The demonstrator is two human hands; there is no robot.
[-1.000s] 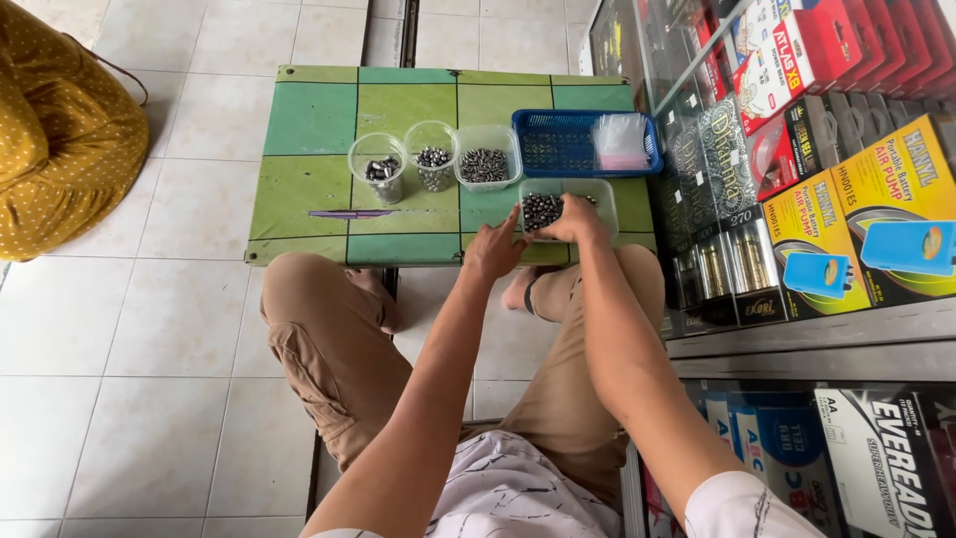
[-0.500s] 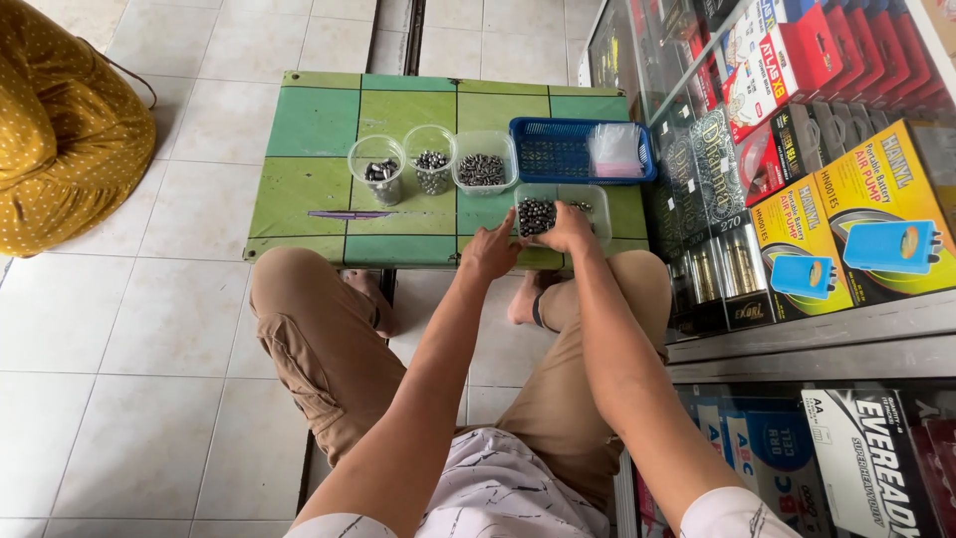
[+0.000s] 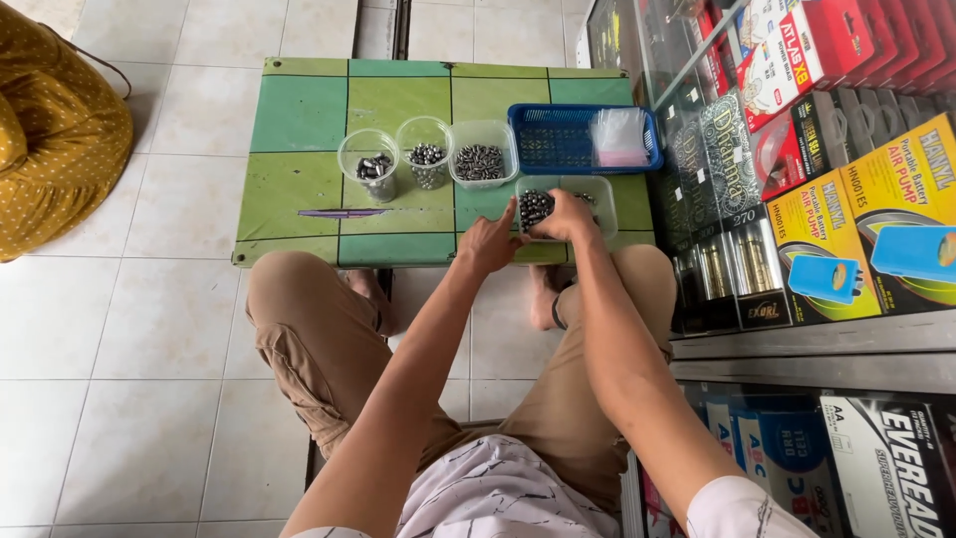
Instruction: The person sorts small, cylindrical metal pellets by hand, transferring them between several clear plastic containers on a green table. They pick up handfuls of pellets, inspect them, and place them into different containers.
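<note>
While both hands work at the clear tub (image 3: 573, 204) of small dark metal pieces (image 3: 535, 206) on the table's (image 3: 299, 189) near right edge, the right hand (image 3: 566, 216) pinching some and the left hand (image 3: 490, 239) resting fingers-narrowed beside it, small steady pinches would best avoid spills.

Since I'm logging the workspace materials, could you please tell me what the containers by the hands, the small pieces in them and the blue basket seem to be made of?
The containers look like clear, thin plastic: their contents and the table show through the walls. The small pieces, under the right hand, look like metal, dark grey with glints, though too small to be sure. The blue basket seems moulded plastic, with a glossy grid of holes.
</note>
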